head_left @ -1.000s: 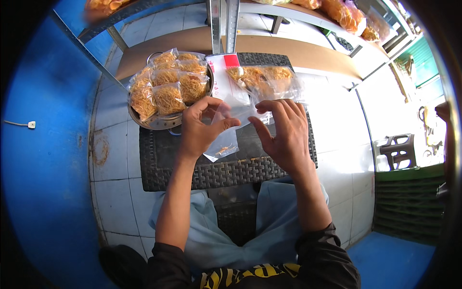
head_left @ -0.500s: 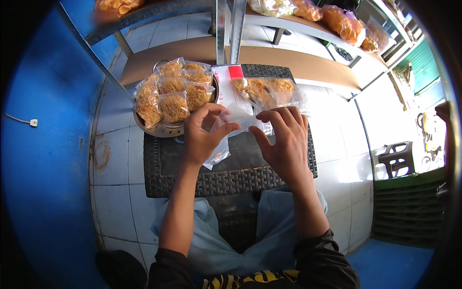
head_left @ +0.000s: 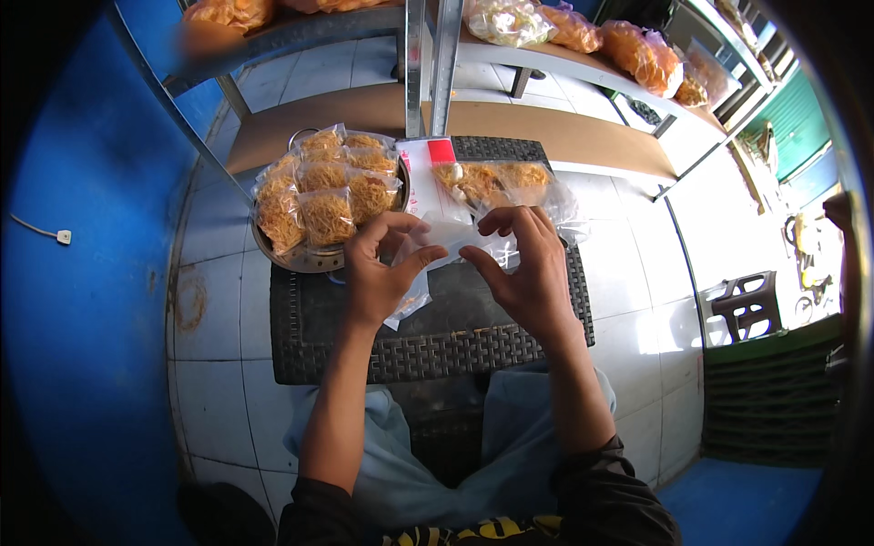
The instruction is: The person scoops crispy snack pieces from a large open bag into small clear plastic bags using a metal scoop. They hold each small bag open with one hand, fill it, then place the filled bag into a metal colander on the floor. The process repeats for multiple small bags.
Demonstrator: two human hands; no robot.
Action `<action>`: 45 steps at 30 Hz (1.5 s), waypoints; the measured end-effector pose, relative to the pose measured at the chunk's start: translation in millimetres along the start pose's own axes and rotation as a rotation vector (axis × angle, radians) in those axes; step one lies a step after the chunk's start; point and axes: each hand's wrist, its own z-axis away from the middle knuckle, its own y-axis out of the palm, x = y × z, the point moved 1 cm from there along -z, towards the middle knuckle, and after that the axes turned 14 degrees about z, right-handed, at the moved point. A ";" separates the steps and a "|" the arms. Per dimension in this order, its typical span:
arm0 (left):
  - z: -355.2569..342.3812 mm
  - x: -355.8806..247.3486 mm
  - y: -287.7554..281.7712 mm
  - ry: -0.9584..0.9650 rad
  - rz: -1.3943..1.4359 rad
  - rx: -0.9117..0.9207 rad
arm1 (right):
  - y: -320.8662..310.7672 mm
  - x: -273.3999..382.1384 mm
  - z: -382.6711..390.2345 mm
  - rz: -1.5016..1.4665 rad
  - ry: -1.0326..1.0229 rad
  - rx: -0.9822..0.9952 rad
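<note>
Strong daylight from the right. Floor tiles (head_left: 608,259) on that side burnt nearly white, grout lines fading. Blue wall (head_left: 82,273) at left dimmer, mottled with shadow. Counter (head_left: 455,309) dark. Clear bag (head_left: 411,302) between the fingers (head_left: 505,220) pale, its outline hard to read. Orange smudge (head_left: 208,39) upper left, blurred. Fisheye curve bends straight edges; corners fall to black.

bag (head_left: 448,235) between left hand (head_left: 381,273) and right hand (head_left: 530,266), table (head_left: 464,314) below both. pan (head_left: 319,263) beyond left hand, packets (head_left: 326,218) in it. food (head_left: 523,177) beyond right hand, on table.
</note>
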 end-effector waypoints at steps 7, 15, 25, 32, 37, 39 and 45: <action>2.5 2.1 -0.2 -0.011 0.058 0.029 | -2.8 2.5 -2.4 -0.003 -0.013 0.060; 5.9 2.5 1.1 -0.049 0.063 0.105 | -5.4 15.0 5.0 0.057 0.005 0.189; 7.0 7.9 -1.1 -0.157 0.162 0.124 | -4.4 10.1 9.0 0.031 -0.064 0.200; 12.7 12.0 -5.5 -0.244 0.184 0.191 | -0.9 10.1 -0.9 -0.168 -0.035 0.441; 9.4 5.6 -9.2 -0.185 -0.020 0.263 | 0.9 9.0 -11.5 0.094 -0.094 0.565; 11.3 -1.2 -4.7 -0.021 -0.167 0.225 | 1.7 11.9 -11.6 0.143 -0.042 0.513; 30.5 -5.9 25.0 0.362 -0.684 0.186 | -7.5 21.3 -11.5 0.024 0.126 0.361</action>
